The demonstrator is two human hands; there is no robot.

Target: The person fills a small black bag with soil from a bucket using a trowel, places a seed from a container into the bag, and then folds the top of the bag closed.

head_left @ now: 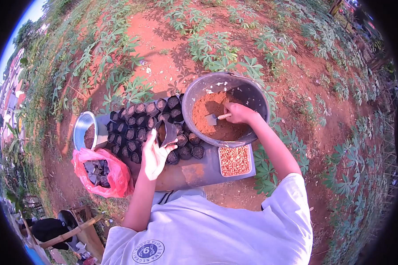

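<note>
My left hand (154,155) holds a black plastic planting bag (166,133) between thumb and fingers, its mouth open and facing up. Some brown soil shows inside the bag. My right hand (237,113) grips the wooden handle of a small trowel (212,119) inside a large dark bucket (257,95). The trowel's grey blade rests at the reddish-brown soil (202,107) in the bucket. Just left of the bucket stand rows of soil-filled black planting bags (140,120), partly hidden behind my left hand and the bag it holds.
A tray of corn-like seeds (235,161) sits at the table's (177,176) right front. To the left are a metal pail (102,132) with dark material and a pink plastic bag (124,176) of folded black bags. Leafy plants (210,48) grow in red soil around the table.
</note>
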